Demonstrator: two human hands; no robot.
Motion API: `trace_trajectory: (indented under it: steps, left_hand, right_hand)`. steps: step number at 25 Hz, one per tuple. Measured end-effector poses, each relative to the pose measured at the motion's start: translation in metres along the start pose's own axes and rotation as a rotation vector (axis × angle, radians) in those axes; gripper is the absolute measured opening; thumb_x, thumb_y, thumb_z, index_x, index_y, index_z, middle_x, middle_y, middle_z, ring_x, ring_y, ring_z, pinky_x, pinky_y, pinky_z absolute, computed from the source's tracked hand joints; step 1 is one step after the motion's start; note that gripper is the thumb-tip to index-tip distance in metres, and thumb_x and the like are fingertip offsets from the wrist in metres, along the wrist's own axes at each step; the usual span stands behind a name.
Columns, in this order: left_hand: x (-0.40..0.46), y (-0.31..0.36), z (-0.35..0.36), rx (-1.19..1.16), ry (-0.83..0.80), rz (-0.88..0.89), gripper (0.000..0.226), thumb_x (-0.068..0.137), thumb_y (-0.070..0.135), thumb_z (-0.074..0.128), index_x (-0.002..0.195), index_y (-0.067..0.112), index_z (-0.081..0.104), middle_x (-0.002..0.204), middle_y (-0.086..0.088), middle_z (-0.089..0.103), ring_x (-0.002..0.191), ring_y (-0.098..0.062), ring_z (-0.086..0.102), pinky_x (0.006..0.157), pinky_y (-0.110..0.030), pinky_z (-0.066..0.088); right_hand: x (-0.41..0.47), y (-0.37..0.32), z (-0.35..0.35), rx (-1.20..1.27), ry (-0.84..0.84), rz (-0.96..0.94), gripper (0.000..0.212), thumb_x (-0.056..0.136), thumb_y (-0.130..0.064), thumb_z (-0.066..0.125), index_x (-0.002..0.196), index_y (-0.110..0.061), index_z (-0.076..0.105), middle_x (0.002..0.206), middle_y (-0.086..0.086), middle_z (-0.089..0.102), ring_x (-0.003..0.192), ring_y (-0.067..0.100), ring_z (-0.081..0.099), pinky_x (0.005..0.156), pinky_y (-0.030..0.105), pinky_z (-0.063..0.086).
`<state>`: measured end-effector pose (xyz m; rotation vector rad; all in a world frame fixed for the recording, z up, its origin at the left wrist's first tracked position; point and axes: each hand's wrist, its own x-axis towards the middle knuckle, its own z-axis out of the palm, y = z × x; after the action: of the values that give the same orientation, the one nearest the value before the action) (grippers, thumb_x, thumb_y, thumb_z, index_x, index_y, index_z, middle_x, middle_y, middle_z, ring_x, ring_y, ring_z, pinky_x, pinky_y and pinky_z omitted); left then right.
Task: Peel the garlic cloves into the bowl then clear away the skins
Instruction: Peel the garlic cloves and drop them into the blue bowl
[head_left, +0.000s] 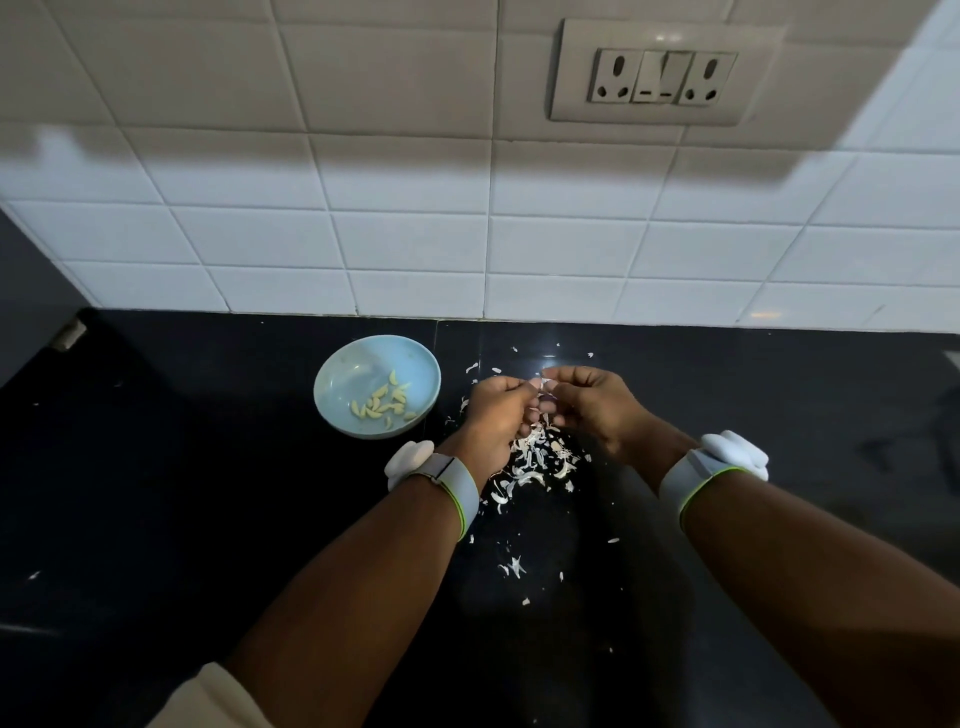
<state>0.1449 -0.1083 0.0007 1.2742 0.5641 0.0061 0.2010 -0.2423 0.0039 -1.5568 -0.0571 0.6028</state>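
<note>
Bowl (332, 402) blocks the left; skins (535, 460) litter the middle; counter (779, 395) right lies open.

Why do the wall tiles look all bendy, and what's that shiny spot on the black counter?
In the head view, the wide-angle lens curves the white wall tiles toward the edges; the shiny spot is a light reflecting off the glossy black counter; a big shadow darkens the wall around the socket panel, and the foreground counter is dim.
</note>
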Motion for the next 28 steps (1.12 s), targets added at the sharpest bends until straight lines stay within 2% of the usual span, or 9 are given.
trace_trajectory:
  steps: [4,9,12,14,17,19,21,24,28]
  left_hand:
    - [-0.002,0.003,0.001,-0.024,-0.009,0.009,0.012,0.100,0.012,0.062,0.091,0.005,0.064,0.067,-0.004,0.060,0.047,-0.008,0.049,0.040,-0.019,0.032]
    - [-0.006,0.007,-0.001,-0.114,-0.030,-0.057,0.011,0.100,0.011,0.061,0.094,0.006,0.066,0.068,-0.001,0.062,0.051,-0.009,0.050,0.042,-0.018,0.035]
    - [-0.007,0.008,-0.002,-0.130,-0.036,-0.104,0.009,0.098,0.009,0.061,0.096,0.004,0.068,0.062,0.002,0.065,0.048,-0.008,0.051,0.040,-0.017,0.035]
    - [-0.007,0.008,-0.001,-0.142,-0.028,-0.116,0.010,0.099,0.008,0.059,0.096,0.003,0.067,0.061,0.002,0.063,0.048,-0.007,0.050,0.039,-0.017,0.035]
    - [-0.007,0.010,0.001,-0.140,0.013,-0.112,0.016,0.098,0.006,0.056,0.086,0.005,0.066,0.063,0.001,0.053,0.045,-0.006,0.043,0.038,-0.017,0.032]
    - [-0.009,0.011,0.003,-0.122,0.049,-0.090,0.019,0.096,0.003,0.053,0.081,0.008,0.062,0.062,0.001,0.048,0.045,-0.007,0.039,0.038,-0.017,0.030]
    - [-0.011,0.010,0.004,-0.078,0.066,-0.064,0.021,0.096,0.004,0.050,0.077,0.011,0.055,0.063,0.000,0.046,0.048,-0.009,0.038,0.040,-0.019,0.029]
    - [-0.012,0.004,-0.001,0.028,0.067,-0.058,0.020,0.097,0.010,0.047,0.079,0.014,0.052,0.068,-0.001,0.045,0.053,-0.011,0.040,0.043,-0.022,0.032]
    - [-0.014,0.004,-0.007,0.160,0.069,-0.112,0.022,0.097,0.023,0.039,0.081,0.014,0.052,0.070,-0.004,0.043,0.051,-0.016,0.043,0.044,-0.024,0.034]
  right_hand:
    - [-0.005,-0.001,-0.001,-0.135,-0.025,-0.167,0.012,0.093,-0.009,0.072,0.104,-0.007,0.079,0.085,0.017,0.072,0.073,0.025,0.056,0.067,0.034,0.045]
    - [-0.013,-0.008,0.003,-0.175,0.065,-0.236,0.009,0.092,-0.006,0.074,0.100,-0.004,0.079,0.083,0.017,0.073,0.070,0.013,0.063,0.065,0.022,0.052]
    - [-0.013,-0.005,0.003,-0.256,0.074,-0.267,0.007,0.090,-0.011,0.077,0.095,-0.011,0.081,0.091,0.026,0.074,0.074,0.020,0.062,0.071,0.033,0.051]
    - [-0.014,-0.004,0.003,-0.282,0.086,-0.284,0.006,0.089,-0.012,0.078,0.093,-0.014,0.081,0.091,0.021,0.076,0.076,0.018,0.064,0.073,0.033,0.052]
    - [-0.017,-0.007,0.007,-0.307,0.091,-0.308,0.007,0.089,-0.011,0.078,0.091,-0.017,0.081,0.085,0.008,0.078,0.073,0.012,0.064,0.069,0.025,0.053]
    - [-0.019,-0.009,0.011,-0.273,0.058,-0.307,0.006,0.091,-0.010,0.076,0.094,-0.014,0.080,0.080,0.009,0.073,0.071,0.015,0.061,0.065,0.025,0.051]
    - [-0.019,-0.011,0.015,-0.135,0.044,-0.284,0.010,0.093,-0.008,0.073,0.102,-0.006,0.076,0.083,0.013,0.068,0.072,0.017,0.059,0.063,0.025,0.052]
    - [-0.017,-0.017,0.018,0.060,0.081,-0.237,0.012,0.095,-0.007,0.071,0.107,-0.008,0.074,0.087,0.009,0.069,0.072,0.013,0.064,0.059,0.022,0.051]
    - [-0.011,-0.019,0.014,0.079,0.069,-0.205,0.013,0.100,-0.008,0.064,0.111,-0.008,0.072,0.090,0.006,0.073,0.072,0.015,0.068,0.054,0.021,0.050]
